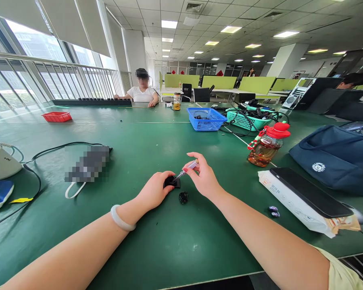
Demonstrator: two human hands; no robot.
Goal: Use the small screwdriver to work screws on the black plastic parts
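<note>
My left hand (157,187) grips a small black part (176,183) and steadies it on the green table (133,233). In my right hand (204,177) is a screwdriver with a clear, purplish handle (192,164), pinched between thumb and fingers. Its shaft slants down to the left, and the tip meets the black part; the exact contact point is too small to make out. Just below the two hands lies another small black piece (183,197), touched by neither.
To the right are a tissue pack (293,205) with a black phone (310,191) on it, a red-lidded bottle (266,147) and a navy bag (335,157). Blue (206,125) and green baskets (245,121) stand farther back. A person (142,93) sits across the table.
</note>
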